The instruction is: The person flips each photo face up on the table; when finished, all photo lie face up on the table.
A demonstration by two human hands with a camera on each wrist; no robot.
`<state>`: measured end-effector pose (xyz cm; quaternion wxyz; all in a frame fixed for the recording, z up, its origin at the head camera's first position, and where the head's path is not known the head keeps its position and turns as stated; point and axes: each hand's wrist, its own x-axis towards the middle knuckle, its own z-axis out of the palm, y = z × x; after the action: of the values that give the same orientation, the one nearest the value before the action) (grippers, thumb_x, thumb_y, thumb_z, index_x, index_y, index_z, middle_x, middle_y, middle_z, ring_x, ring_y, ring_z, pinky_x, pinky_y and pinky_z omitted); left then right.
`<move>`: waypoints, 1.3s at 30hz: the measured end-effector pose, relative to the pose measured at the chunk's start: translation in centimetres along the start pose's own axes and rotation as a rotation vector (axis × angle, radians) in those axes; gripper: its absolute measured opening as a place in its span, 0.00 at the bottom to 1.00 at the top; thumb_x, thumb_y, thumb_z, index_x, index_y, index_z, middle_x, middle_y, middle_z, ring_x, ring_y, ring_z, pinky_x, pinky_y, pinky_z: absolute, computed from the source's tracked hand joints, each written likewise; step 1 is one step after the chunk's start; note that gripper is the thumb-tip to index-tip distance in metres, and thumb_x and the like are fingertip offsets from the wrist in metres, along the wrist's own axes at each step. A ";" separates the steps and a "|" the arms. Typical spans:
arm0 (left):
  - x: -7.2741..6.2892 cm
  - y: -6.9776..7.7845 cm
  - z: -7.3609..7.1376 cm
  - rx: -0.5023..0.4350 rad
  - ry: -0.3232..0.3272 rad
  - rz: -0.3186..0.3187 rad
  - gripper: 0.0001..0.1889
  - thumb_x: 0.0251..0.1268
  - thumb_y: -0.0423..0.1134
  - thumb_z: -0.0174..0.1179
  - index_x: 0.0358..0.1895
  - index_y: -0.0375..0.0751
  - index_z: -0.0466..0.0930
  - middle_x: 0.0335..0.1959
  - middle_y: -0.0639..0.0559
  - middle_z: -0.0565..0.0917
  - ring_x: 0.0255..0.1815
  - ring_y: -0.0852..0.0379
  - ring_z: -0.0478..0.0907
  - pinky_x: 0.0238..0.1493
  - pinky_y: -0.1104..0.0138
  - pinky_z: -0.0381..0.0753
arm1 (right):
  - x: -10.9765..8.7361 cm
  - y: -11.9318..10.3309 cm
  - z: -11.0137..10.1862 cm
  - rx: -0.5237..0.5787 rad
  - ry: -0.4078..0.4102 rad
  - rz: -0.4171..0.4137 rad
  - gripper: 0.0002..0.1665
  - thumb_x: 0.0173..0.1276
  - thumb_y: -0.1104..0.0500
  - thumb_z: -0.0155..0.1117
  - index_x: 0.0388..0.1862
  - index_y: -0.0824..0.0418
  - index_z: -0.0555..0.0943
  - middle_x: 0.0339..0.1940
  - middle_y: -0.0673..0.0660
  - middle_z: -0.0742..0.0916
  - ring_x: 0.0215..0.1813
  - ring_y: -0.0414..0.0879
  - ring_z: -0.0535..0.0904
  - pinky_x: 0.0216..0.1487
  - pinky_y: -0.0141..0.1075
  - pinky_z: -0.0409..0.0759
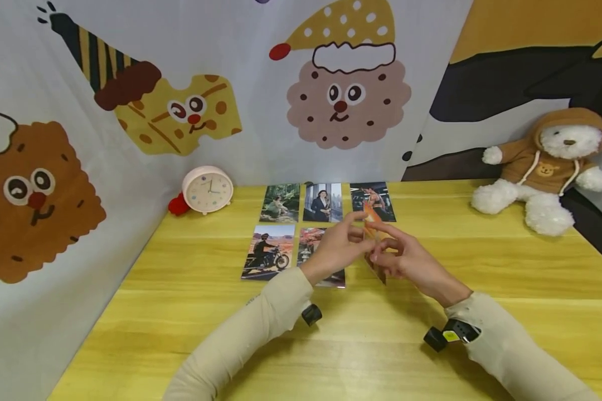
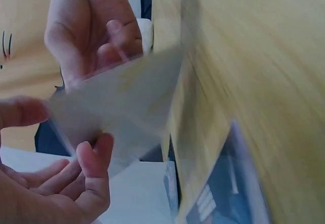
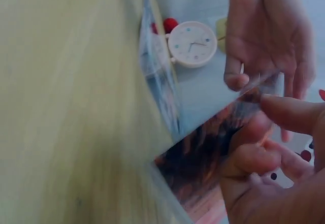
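Observation:
Both hands hold one photo print [image 1: 371, 216], raised on edge over the table, its lower corner close to the wood. My left hand [image 1: 337, 249] has its fingers and thumb at the left side of the print. From the other side, my right hand [image 1: 412, 263] pinches it with bent fingers. The left wrist view shows the print's pale back [image 2: 127, 99], blurred; the right wrist view shows its dark orange picture side [image 3: 200, 155]. Partly under the left hand lies a photo with red foliage [image 1: 310, 238]. Beyond the hands lies a gym photo [image 1: 383, 195].
A motorcycle photo [image 1: 267, 253], a forest photo [image 1: 280, 203] and a photo of a person in a suit [image 1: 323, 203] lie in rows. A round pink clock [image 1: 208, 189] stands back left; a white teddy bear [image 1: 549, 167] sits back right. A printed cloth [image 1: 261, 111] hangs behind the table.

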<state>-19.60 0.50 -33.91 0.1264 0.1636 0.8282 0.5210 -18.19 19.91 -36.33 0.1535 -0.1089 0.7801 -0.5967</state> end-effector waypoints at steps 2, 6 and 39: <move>0.1 -0.2 -0.1 -0.002 -0.006 -0.008 0.34 0.67 0.41 0.64 0.75 0.60 0.63 0.57 0.52 0.86 0.59 0.53 0.82 0.59 0.54 0.82 | 0.3 0.1 0.0 -0.072 0.004 -0.007 0.43 0.71 0.67 0.62 0.80 0.47 0.60 0.38 0.58 0.81 0.23 0.41 0.70 0.21 0.32 0.69; 0.3 -0.8 -0.2 0.012 -0.003 -0.071 0.32 0.62 0.35 0.68 0.68 0.62 0.73 0.56 0.53 0.85 0.57 0.53 0.82 0.54 0.56 0.84 | 0.7 0.3 -0.1 -0.203 0.020 -0.015 0.46 0.66 0.68 0.67 0.79 0.49 0.62 0.32 0.59 0.82 0.21 0.40 0.69 0.19 0.32 0.67; 0.6 -2.7 -3.3 0.033 -0.255 0.008 0.45 0.57 0.19 0.64 0.76 0.56 0.61 0.46 0.47 0.80 0.33 0.55 0.80 0.45 0.64 0.84 | -1.3 -0.8 -2.9 -0.576 0.165 -0.160 0.43 0.64 0.70 0.69 0.77 0.61 0.64 0.39 0.63 0.79 0.18 0.36 0.65 0.21 0.30 0.68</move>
<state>-21.80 -3.07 -34.94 0.2260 0.2338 0.8132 0.4827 -18.04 22.80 -34.66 0.0051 -0.1602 0.9160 -0.3678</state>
